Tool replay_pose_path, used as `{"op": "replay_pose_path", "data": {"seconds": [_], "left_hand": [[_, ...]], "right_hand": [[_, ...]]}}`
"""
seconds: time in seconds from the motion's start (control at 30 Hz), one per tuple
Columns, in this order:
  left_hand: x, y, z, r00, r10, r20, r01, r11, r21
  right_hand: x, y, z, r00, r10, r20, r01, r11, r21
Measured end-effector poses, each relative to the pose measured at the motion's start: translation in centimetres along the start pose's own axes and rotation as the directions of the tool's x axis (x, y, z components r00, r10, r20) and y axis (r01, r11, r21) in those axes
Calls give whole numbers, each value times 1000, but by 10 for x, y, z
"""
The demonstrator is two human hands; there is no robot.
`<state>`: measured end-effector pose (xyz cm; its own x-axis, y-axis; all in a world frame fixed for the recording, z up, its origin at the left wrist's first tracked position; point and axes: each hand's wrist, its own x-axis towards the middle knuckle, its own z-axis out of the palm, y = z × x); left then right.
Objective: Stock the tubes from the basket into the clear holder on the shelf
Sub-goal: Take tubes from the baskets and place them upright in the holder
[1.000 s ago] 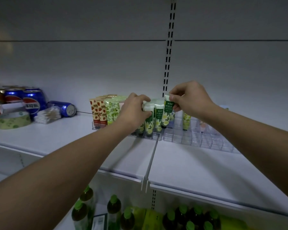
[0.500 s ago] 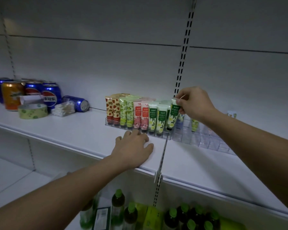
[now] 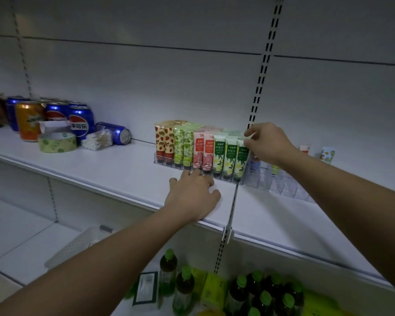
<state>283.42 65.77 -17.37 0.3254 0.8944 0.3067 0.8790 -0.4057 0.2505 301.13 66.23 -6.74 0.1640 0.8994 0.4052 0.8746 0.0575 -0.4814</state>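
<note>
Standing upright in the clear holder (image 3: pixel 269 182) on the shelf (image 3: pixel 123 172), the tubes (image 3: pixel 205 151) point cap down, long axes vertical. The right hand (image 3: pixel 268 142) pinches the top of the rightmost green tube (image 3: pixel 241 158), at the row's right end. The left hand (image 3: pixel 192 195) lies flat and spread on the shelf, fingertips just in front of the holder, holding nothing.

Clear holder (image 3: pixel 281 187) on shelf (image 3: pixel 105 172), against back wall; tubes (image 3: pixel 198 150) upright in its left part. Left hand (image 3: pixel 193 195) flat on shelf, just before holder. Right hand (image 3: pixel 268 142) at top of rightmost front tube (image 3: pixel 241 159). Cans (image 3: pixel 55 119), tape roll (image 3: pixel 57 142) far left. Bottles (image 3: pixel 255 290) on shelf below
</note>
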Motion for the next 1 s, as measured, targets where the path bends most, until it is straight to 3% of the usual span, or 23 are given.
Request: {"op": "replay_pose_path", "data": {"seconds": [0.13,0.27,0.37,0.5,0.57,0.67,0.77,0.9,1.0], "left_hand": [[-7,3,-5,991,-33,-131,23,997,-78],[-26,9,-18,987,-101,-124,89,991,-95],[-53,7,-27,968,-201,-152,151,946,-286],[-119,-15,-14,877,-269,-398,28,856,-516],[-163,-31,17,829,-329,-452,15,821,-570],[-229,-56,90,865,-456,-212,220,723,-655],[-286,-75,165,858,-504,99,460,669,-584],[-351,-90,244,730,-548,409,683,564,-464],[-382,-94,282,590,-521,617,798,490,-350]], "right_hand": [[-27,-16,-17,999,-38,-32,36,996,-78],[-71,-40,-29,999,-27,36,27,999,-22],[-113,-58,-26,995,-77,71,73,996,52],[-186,-60,0,976,-148,162,102,960,261],[-221,-52,31,957,-145,252,57,943,328],[-270,-28,97,900,-64,431,-113,922,372],[-318,12,169,789,98,606,-340,892,299],[-381,75,246,572,322,754,-609,782,128],[-423,121,282,422,422,803,-642,764,-65]]}}
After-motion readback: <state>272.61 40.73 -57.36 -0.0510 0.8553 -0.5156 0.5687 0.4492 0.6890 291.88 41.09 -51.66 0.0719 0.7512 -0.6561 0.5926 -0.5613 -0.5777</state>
